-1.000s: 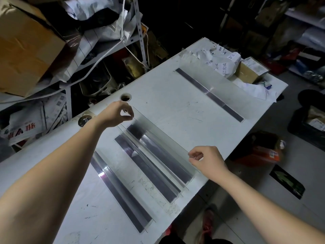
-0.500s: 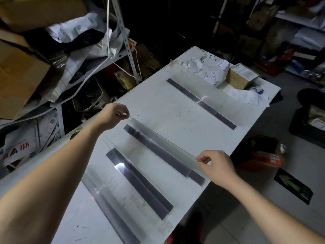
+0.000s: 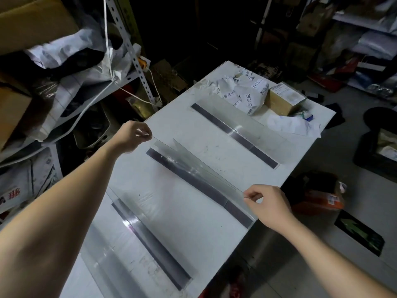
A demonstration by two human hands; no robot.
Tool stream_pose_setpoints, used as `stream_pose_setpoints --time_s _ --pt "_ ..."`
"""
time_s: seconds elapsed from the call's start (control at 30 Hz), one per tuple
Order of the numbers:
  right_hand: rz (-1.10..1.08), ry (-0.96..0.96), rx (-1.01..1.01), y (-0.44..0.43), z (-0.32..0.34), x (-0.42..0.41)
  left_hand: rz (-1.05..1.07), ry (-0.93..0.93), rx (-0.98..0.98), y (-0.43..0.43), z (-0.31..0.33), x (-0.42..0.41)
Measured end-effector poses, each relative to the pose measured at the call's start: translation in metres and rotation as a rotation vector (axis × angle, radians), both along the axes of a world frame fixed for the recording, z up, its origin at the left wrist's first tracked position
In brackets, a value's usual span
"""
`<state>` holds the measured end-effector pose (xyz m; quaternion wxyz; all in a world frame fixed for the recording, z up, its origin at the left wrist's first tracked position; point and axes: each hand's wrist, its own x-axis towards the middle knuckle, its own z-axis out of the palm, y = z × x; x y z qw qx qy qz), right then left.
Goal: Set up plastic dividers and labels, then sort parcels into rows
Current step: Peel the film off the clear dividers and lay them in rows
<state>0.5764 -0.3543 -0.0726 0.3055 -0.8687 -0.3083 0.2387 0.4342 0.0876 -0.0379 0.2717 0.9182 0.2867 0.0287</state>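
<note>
I pinch the divider [image 3: 193, 168] at both ends, left hand [image 3: 134, 137] far, right hand [image 3: 267, 202] near. Its long axis spans the table [image 3: 182, 130] crosswise, between the far divider [image 3: 234, 134] and the near divider [image 3: 150, 239].

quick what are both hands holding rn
Left hand: pinching the far end of the clear plastic divider.
Right hand: pinching the near end of the same divider.

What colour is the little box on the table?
The box is yellowish brown; head view.
</note>
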Motion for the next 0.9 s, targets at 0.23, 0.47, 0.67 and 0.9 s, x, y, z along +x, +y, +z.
stream_pose_setpoints --time_s 0.23,0.47,0.67,0.9 --pt "-0.081 0.026 0.013 0.016 -0.005 -0.01 -0.053 -0.021 0.0 0.024 -0.013 0.024" --pt "-0.115 0.013 0.017 0.035 -0.009 -0.02 -0.043 -0.068 -0.033 0.048 -0.022 0.036" --pt "-0.148 0.003 0.004 0.04 -0.012 -0.019 -0.047 -0.092 -0.032 0.056 -0.021 0.045" --pt "-0.143 0.038 -0.001 0.039 -0.014 -0.03 -0.049 -0.071 -0.052 0.062 -0.032 0.036"
